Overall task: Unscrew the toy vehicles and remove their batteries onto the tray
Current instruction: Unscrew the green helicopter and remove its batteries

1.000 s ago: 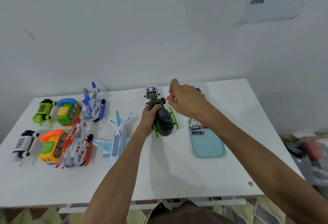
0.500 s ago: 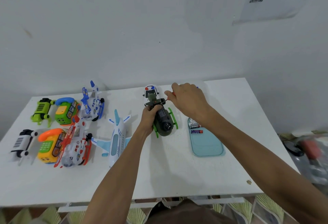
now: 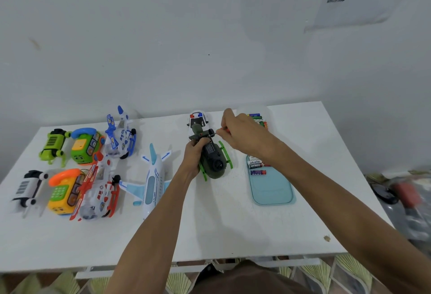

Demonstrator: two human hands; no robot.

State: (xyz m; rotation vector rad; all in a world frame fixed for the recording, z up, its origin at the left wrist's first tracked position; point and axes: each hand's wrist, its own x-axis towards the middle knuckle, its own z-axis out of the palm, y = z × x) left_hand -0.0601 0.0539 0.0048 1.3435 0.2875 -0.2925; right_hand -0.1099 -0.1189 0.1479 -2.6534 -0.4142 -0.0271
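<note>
The left hand (image 3: 194,154) grips the dark green plastic toy helicopter (image 3: 214,163); the right hand (image 3: 245,134) pinches a small red-handled screwdriver (image 3: 224,130) at its tail.

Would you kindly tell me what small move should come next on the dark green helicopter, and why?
Probably twist the screwdriver to back the screw out: the right hand holds it with its tip at the dark green helicopter, which the left hand grips belly-up, and the underside looks closed.
</note>
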